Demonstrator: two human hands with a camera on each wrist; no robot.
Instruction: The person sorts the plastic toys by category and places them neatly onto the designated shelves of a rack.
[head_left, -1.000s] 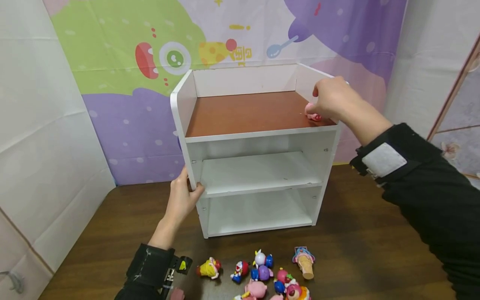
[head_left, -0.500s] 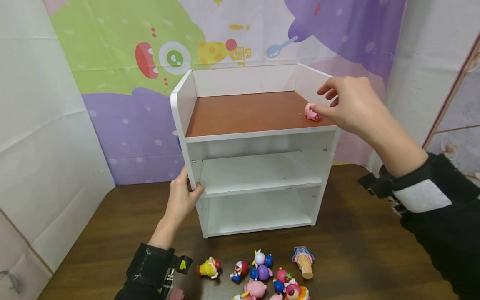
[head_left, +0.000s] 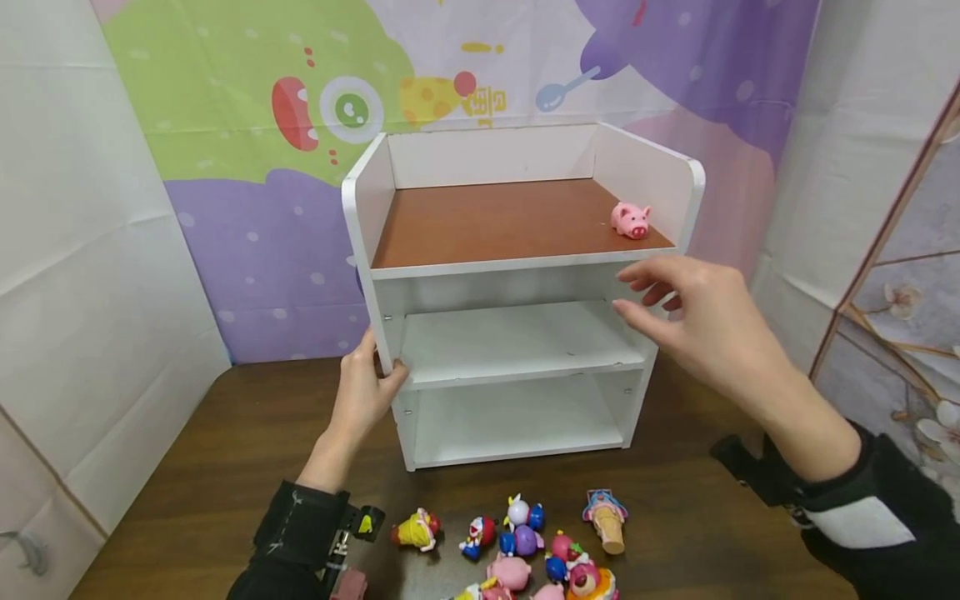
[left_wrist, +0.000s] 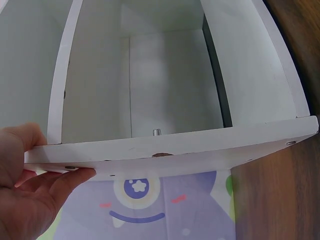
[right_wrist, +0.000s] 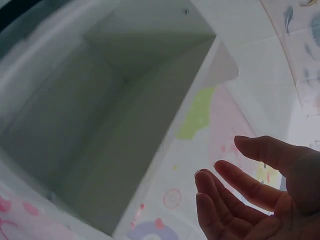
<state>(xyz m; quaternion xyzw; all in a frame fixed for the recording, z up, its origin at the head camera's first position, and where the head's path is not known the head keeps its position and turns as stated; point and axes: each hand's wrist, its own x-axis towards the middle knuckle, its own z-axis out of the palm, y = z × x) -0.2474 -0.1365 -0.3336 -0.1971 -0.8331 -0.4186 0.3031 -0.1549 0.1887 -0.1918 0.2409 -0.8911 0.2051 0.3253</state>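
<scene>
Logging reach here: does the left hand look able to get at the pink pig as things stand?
Probably not right away: the left hand grips the side of the shelf unit, and the pink pig sits near the opposite end of its top. Letting go comes first.

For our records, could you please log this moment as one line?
left hand: grips white shelf unit | right hand: empty | pink pig: on brown top, front right

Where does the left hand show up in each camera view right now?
Head: the left hand is left of centre, gripping the left side of the white shelf unit.
Left wrist: lower left corner, on that same side.
Right wrist: not in it.
Shared landmark: the white shelf unit, seen in all three.
</scene>
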